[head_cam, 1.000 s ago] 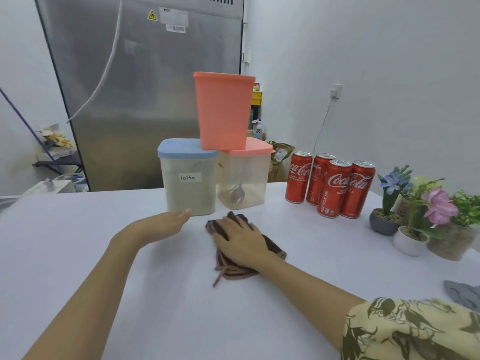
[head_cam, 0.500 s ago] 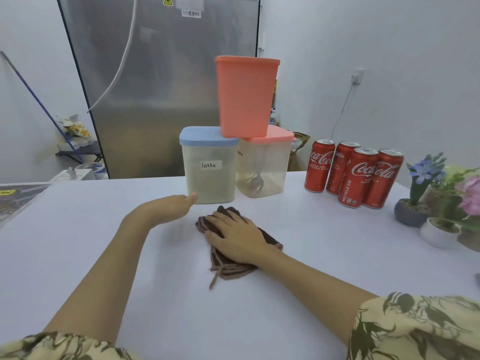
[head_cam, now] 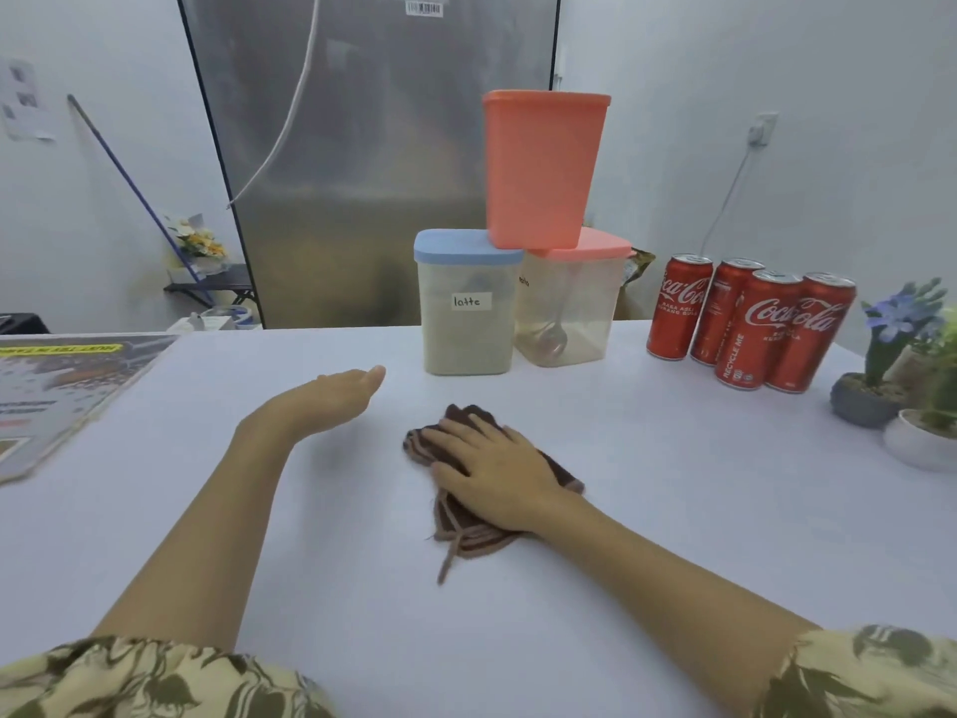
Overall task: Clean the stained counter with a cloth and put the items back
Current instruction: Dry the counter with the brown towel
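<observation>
So I'm watching the head cam feed and right now the right hand (head_cam: 497, 471) is lying flat on the brown cloth (head_cam: 468, 528), fingers spread and fairly straight, pressing it down on the white counter (head_cam: 673, 510) rather than gripping it. The cloth is sitting roughly dead center of the counter, bunched up, with a loose strand trailing toward 6 o'clock. The left hand (head_cam: 336, 393) is hovering at about 10 o'clock from the cloth, palm relaxed and fingers out, holding nothing, with its fingertips pointing toward the latte container (head_cam: 468, 323) but not touching it. That blue-lidded tub is standing at 12 o'clock from the cloth, right against a clear tub with a spoon (head_cam: 567, 313), with an orange container (head_cam: 541, 168) stacked across both lids. Four cola cans (head_cam: 751, 323) are clustered out at 2 o'clock, well apart from the cloth. I honestly can't make out any stain from here, so I'm guessing we're mid-wipe. If I'm calling it, I'd be keeping the palm flat with even pressure, working in overlapping strokes, and stopping short of the tubs so the stack isn't getting nudged over.
</observation>
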The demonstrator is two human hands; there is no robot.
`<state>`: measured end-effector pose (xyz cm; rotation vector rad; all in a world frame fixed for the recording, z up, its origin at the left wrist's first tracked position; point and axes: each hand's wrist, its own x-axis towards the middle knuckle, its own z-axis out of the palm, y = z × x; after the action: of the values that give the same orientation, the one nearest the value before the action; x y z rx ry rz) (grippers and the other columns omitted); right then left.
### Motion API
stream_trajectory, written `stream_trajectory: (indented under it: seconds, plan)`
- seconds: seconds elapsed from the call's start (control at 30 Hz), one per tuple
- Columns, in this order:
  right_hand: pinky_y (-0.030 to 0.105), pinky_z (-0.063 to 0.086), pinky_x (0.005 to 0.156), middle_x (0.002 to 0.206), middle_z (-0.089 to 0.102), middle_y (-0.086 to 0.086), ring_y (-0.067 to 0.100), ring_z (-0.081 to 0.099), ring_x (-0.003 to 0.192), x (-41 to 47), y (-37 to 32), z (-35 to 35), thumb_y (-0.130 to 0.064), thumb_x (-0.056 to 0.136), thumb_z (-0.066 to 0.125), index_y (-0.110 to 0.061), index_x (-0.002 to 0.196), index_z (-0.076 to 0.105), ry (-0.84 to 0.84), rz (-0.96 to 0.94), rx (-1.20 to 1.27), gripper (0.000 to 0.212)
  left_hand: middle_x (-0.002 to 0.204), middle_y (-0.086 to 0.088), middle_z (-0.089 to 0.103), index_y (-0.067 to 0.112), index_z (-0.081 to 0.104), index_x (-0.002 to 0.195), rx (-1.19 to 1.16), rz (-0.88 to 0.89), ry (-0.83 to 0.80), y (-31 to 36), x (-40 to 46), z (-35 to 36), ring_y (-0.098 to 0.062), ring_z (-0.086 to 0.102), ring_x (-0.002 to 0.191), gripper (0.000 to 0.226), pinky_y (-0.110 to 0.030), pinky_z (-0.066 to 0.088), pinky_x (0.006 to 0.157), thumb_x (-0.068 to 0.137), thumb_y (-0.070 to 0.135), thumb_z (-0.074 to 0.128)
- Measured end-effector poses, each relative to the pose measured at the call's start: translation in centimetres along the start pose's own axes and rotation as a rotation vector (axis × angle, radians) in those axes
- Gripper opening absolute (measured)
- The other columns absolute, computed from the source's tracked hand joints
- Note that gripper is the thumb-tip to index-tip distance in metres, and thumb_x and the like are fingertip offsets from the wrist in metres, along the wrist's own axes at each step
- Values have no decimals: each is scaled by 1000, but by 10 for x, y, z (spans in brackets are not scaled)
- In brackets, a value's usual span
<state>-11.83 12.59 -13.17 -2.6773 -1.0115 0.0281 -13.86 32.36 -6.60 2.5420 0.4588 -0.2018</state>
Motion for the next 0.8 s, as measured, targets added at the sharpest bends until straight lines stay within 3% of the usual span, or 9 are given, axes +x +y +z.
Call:
stream_trajectory:
  seconds: [0.13,0.23,0.37,0.47,0.6,0.8]
  plan:
    - [49,10,113,154,20,-14,17,11,143,1,42,-13,-41,99,18,-37,144,23,55,244,-61,45,157,9,15,30,21,149,-12,-15,-53,-27,-14,2,-18,2,147,58,-44,3,119,97,56,15]
    - [53,2,115,158,12,-9,31,4,145,21,26,-8,-34,99,9,-34,146,19,32,353,-37,48,157,6,15,27,21,149,3,-66,-31,-52,-33,-8,-18,4,147,57,-42,4,119,98,54,15]
    - [55,-3,114,159,3,-7,36,-2,144,25,-31,8,-30,100,7,-35,149,7,-47,195,-99,49,156,4,20,21,23,149,-25,-56,-9,-68,-53,-18,-17,17,144,55,-34,10,116,101,47,17]
    - [51,-7,115,159,1,-6,31,-5,146,11,-61,14,-33,101,6,-32,150,4,-73,152,-33,49,156,4,20,20,24,149,-17,-1,-10,-57,-61,-17,-17,16,144,56,-34,10,116,101,47,17]
    - [43,-6,118,160,1,-6,18,-4,147,-14,-56,7,-35,102,15,-25,151,0,-44,132,12,52,157,5,18,24,23,149,43,121,-1,-26,-63,-9,-19,11,146,55,-41,9,119,100,49,14]
    - [51,-16,113,158,-10,-14,12,-12,145,-60,-37,-1,-38,102,9,-34,149,-5,-147,163,-131,50,154,-3,25,23,31,144,152,247,-32,15,-72,35,-23,0,146,50,-45,12,114,100,44,19]
